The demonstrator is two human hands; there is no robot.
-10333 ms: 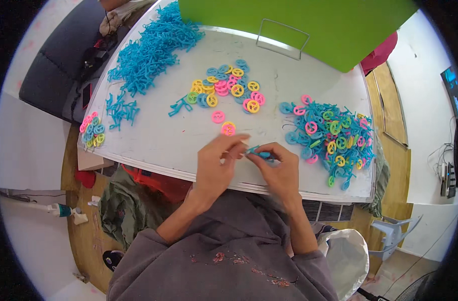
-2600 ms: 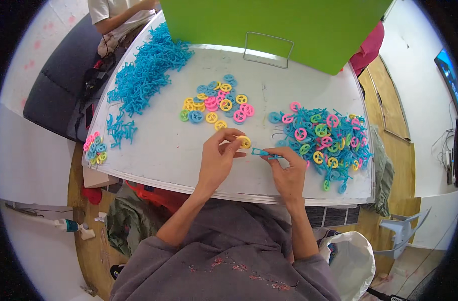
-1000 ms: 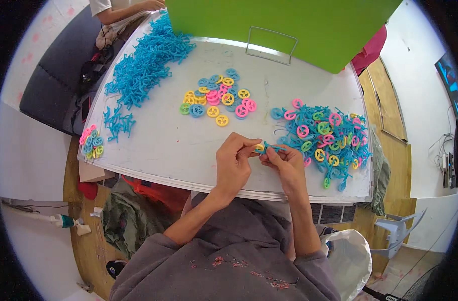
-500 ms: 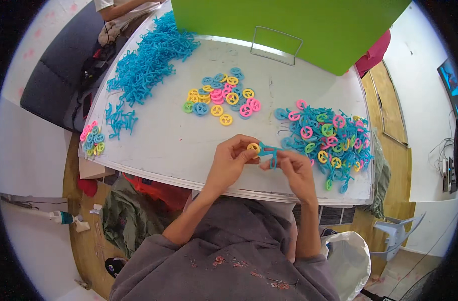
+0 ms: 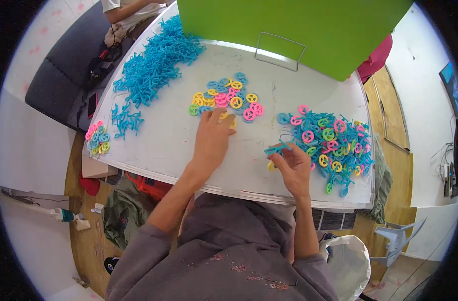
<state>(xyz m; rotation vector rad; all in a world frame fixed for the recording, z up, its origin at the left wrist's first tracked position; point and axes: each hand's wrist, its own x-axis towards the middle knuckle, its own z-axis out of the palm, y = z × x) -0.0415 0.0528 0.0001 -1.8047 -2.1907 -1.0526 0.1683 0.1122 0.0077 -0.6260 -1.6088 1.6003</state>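
Note:
My left hand lies stretched out over the white table, its fingertips on a yellow ring at the near edge of a small cluster of yellow, pink and blue rings. My right hand holds a blue plastic stick piece with a yellow ring on it, just left of a heap of assembled blue pieces with coloured rings. A large pile of loose blue stick pieces lies at the far left of the table.
A green box with a wire handle stands at the table's far edge. A small clump of rings sits at the left edge. Another person sits at the top left by a dark sofa. A white bag is at my lower right.
My hands, joined on a ring and a blue piece half a second ago, have parted. The left hand has reached forward to the ring cluster; the right keeps the blue piece.

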